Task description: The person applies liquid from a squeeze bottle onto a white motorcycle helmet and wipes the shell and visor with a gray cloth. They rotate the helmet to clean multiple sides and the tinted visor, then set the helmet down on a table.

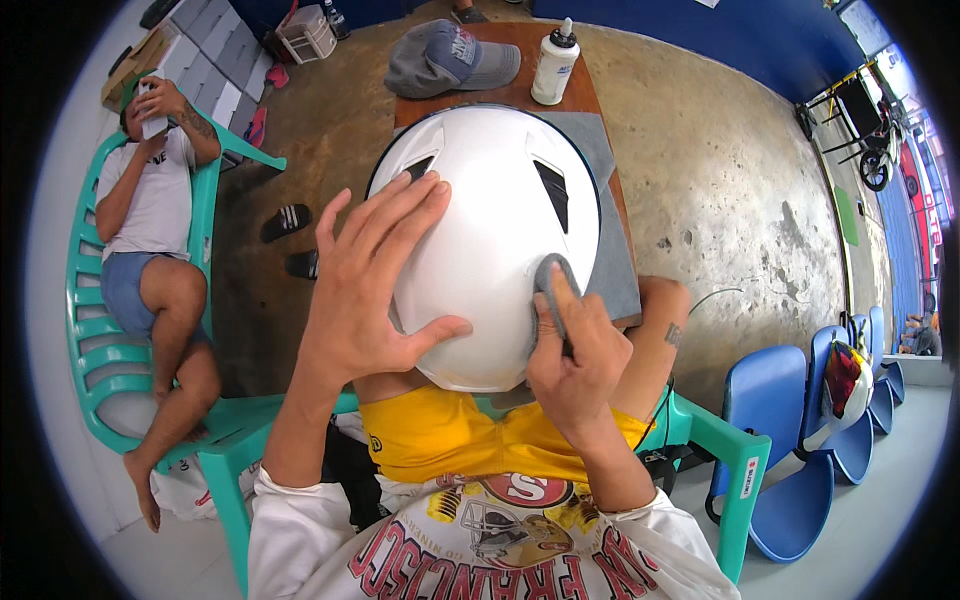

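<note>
A glossy white helmet with dark vents rests on a grey cloth at the near end of a narrow wooden table. Spread fingers of my left hand lie against the helmet's left side, steadying contact from the vent down to the thumb. My right hand pinches a dark grey pad, pressed to the lower right of the shell. The index finger stretches along the pad and the thumb sits on its left edge. Part of the pad is hidden under the fingers.
Farther along the wooden table are a grey cap and a white squeeze bottle. A person reclines on a green bench at left. Blue chairs line the right; green chair arms flank me.
</note>
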`<move>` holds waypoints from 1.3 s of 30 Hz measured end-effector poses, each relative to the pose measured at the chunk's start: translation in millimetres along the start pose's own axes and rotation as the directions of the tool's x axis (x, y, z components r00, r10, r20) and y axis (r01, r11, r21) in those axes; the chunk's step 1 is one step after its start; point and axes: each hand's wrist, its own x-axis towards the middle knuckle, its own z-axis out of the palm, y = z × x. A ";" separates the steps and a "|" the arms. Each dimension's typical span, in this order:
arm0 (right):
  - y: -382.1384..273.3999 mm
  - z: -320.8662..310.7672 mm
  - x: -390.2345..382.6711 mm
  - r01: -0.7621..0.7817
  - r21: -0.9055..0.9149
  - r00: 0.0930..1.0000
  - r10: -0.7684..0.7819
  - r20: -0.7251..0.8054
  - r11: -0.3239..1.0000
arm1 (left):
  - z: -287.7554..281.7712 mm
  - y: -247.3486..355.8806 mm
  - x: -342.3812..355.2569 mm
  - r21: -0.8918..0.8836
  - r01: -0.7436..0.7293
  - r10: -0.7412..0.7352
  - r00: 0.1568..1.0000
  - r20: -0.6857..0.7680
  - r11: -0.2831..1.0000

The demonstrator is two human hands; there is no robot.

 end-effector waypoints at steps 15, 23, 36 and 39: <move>-29.3 -13.2 18.2 0.110 -0.292 0.962 -0.028 0.272 0.950 | 0.6 -4.0 2.7 -0.018 0.002 -0.002 1.000 0.008 1.000; -19.4 -16.8 20.2 0.087 -0.194 0.955 -0.026 0.296 0.977 | -0.6 -4.7 3.3 -0.002 -0.019 0.019 1.000 0.012 1.000; -16.1 -6.6 28.9 0.244 -0.086 0.959 -0.227 0.168 0.966 | 2.4 -6.8 1.7 0.007 -0.007 0.007 1.000 0.022 1.000; -20.9 -6.3 24.9 0.124 -0.162 0.956 -0.075 0.282 0.979 | 0.1 -3.1 7.1 0.023 -0.042 0.042 0.999 -0.016 0.999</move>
